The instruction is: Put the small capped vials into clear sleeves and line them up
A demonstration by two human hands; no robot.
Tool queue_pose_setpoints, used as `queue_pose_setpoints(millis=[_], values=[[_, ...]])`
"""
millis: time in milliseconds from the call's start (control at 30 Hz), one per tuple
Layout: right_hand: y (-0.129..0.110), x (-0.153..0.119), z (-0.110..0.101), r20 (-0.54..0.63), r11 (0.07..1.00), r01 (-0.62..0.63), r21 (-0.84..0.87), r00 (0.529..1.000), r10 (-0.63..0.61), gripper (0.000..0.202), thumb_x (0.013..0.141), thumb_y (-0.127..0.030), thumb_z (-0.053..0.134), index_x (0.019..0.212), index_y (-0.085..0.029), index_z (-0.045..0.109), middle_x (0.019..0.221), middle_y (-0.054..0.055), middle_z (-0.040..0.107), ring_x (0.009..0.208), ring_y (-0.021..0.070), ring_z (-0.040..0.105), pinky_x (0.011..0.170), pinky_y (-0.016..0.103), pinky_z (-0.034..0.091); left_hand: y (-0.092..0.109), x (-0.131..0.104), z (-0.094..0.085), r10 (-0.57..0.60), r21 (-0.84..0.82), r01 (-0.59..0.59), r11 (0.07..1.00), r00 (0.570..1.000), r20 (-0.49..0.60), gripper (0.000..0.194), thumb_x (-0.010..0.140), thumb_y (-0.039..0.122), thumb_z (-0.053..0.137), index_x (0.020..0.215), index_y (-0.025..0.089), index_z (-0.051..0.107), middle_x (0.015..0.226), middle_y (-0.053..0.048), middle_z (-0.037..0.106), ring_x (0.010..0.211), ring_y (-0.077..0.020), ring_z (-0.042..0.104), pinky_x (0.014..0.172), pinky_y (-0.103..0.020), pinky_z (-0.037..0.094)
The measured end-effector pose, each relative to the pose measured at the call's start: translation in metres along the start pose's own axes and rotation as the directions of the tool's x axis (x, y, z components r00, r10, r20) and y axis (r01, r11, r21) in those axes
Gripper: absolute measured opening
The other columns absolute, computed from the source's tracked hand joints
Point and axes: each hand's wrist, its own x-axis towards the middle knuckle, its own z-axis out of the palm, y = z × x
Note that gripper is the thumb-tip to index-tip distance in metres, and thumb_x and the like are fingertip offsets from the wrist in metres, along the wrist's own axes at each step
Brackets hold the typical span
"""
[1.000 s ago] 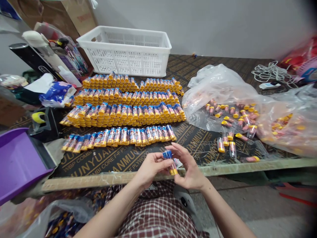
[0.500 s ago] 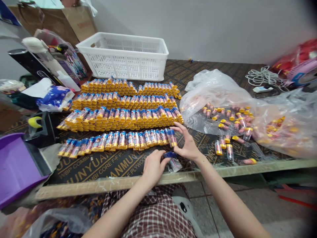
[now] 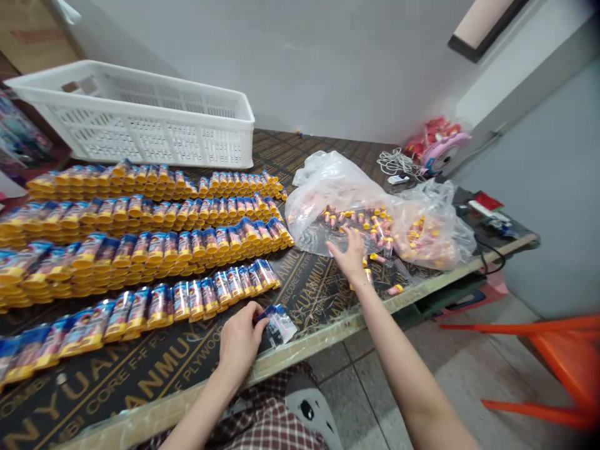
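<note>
My left hand (image 3: 240,334) is closed near the table's front edge, thumb and fingers pinching dark blue printed plastic film (image 3: 266,314). A clear part of the film (image 3: 282,326) sticks out to the right. My right hand (image 3: 350,255) is open, fingers spread, over loose small clear tubes with yellow ends (image 3: 379,228) and pink contents. Left of my hands runs a front row of tubes with blue wrappers and yellow ends (image 3: 182,301). Behind it lie several stacked rows of the same wrapped tubes (image 3: 210,240).
A white plastic basket (image 3: 187,134) stands at the back left. A clear plastic bag (image 3: 328,178) spreads behind the loose tubes. Farther right are a coiled white cable (image 3: 398,164) and a pink fan (image 3: 443,153). An orange stool (image 3: 562,356) stands on the floor at right.
My right hand has let go of a wrapped tube at the front row's right end and moved right to the loose tubes, opening. My left hand keeps the blue film. The view has turned right.
</note>
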Motion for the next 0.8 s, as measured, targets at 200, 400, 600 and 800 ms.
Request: queue_pose_setpoints(millis=[200,400,600,800], values=[[0.091,0.051,-0.020,0.012,0.938,-0.310,-0.156,0.949,0.315,0.066,0.067,-0.069,0.056,0.107,-0.017,0.057,0.118,0.020,0.054,0.117,0.0391,0.042,0.092,0.057,0.031,-0.003,0.001,0.002,0.047,-0.002,-0.047,0.999,0.999,-0.018,0.009,0.079,0.023,0.051,0.070,0.021,0.049,0.071,0.000,0.060,0.066,-0.0170,0.055,0.061,-0.025,0.033],[0.095,0.037,-0.010,0.118,0.925,-0.293,-0.240,0.937,0.327,0.053,0.066,-0.064,0.059,0.093,-0.019,0.055,0.096,0.013,0.062,0.095,0.0323,0.057,0.081,0.047,0.039,-0.005,0.003,0.005,0.058,-0.024,-0.058,0.998,0.998,-0.017,0.011,0.079,0.026,0.050,0.069,0.021,0.049,0.067,0.001,0.058,0.064,-0.0167,0.055,0.060,-0.025,0.033],[0.063,-0.011,0.003,0.207,0.969,-0.080,-0.234,0.970,0.130,0.025,0.078,-0.044,0.053,0.088,-0.021,0.054,0.088,0.006,0.061,0.087,0.0234,0.058,0.075,0.033,0.037,-0.008,0.005,0.006,0.102,-0.087,-0.106,0.991,0.993,-0.054,0.013,0.075,0.029,0.054,0.066,0.021,0.050,0.066,0.001,0.056,0.061,-0.0154,0.052,0.060,-0.025,0.036],[0.014,-0.051,0.011,0.301,0.980,0.149,-0.133,0.948,-0.103,0.013,0.079,-0.033,0.053,0.082,-0.021,0.053,0.076,0.002,0.060,0.077,0.0188,0.056,0.069,0.027,0.033,-0.003,0.000,0.000,0.148,-0.171,-0.163,0.972,0.984,-0.094,0.006,0.069,0.018,0.051,0.064,0.020,0.051,0.063,0.002,0.054,0.058,-0.0138,0.052,0.058,-0.024,0.038]])
